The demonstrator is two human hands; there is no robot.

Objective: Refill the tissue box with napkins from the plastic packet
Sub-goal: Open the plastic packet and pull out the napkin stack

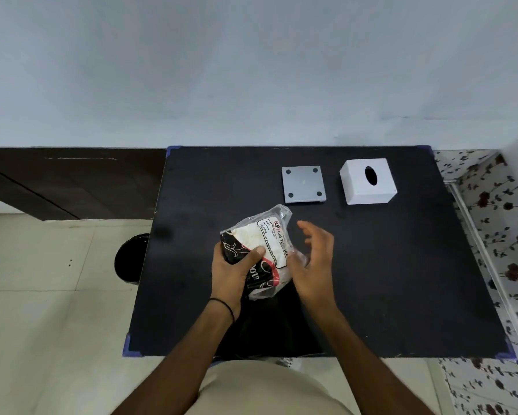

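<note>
A clear plastic packet (263,241) with white napkins and a black, red and white print is held above the middle of the black table (386,280). My left hand (233,271) grips its lower left side, thumb across the front. My right hand (314,262) is at the packet's right edge, fingers spread and curled, touching the plastic near the palm. The white cube tissue box (368,182) with an oval slot stands at the back right. Its grey square base plate (303,184) with dark corner pads lies to the left of it.
A black round bin (130,259) stands on the tiled floor left of the table. A dark wooden panel (72,181) runs along the wall at left. A floral cloth (497,235) lies to the right of the table.
</note>
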